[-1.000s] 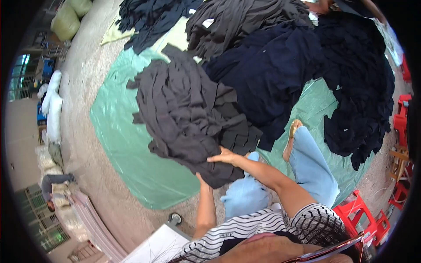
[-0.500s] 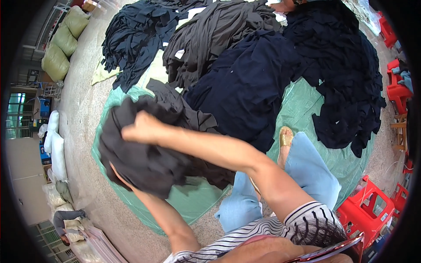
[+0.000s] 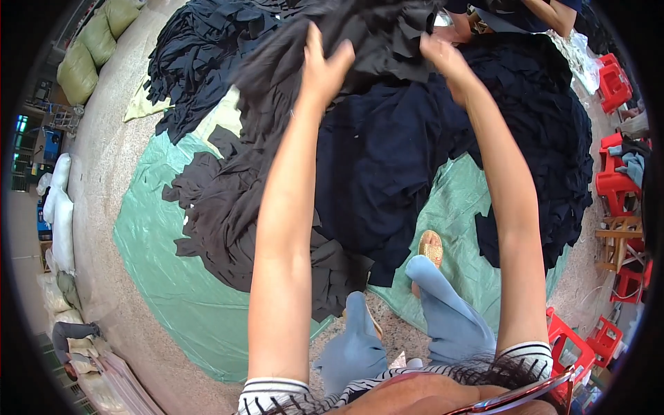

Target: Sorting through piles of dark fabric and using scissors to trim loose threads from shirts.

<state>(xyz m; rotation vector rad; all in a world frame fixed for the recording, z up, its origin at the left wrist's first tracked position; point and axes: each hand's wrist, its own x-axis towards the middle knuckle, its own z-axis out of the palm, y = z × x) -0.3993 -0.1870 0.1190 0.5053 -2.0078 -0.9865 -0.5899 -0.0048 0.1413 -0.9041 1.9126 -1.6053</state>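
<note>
Left hand [image 3: 324,72]: over dark grey fabric [image 3: 387,45], thumb and fingers apart. Right hand [image 3: 447,61]: at the fabric's edge; blurred, grip I cannot tell.

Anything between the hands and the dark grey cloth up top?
Nothing visible. The left hand and right hand are both at the dark grey cloth; blur hides whether the right one grips it.

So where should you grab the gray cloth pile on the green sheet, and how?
I'd grip the gray cloth pile by its near edge, coming in low from the near side, at the bottom of the picture. Loose, flat layers spread out there, so they're probably easier to gather; the middle is rumpled and heaped on the green sheet.
</note>
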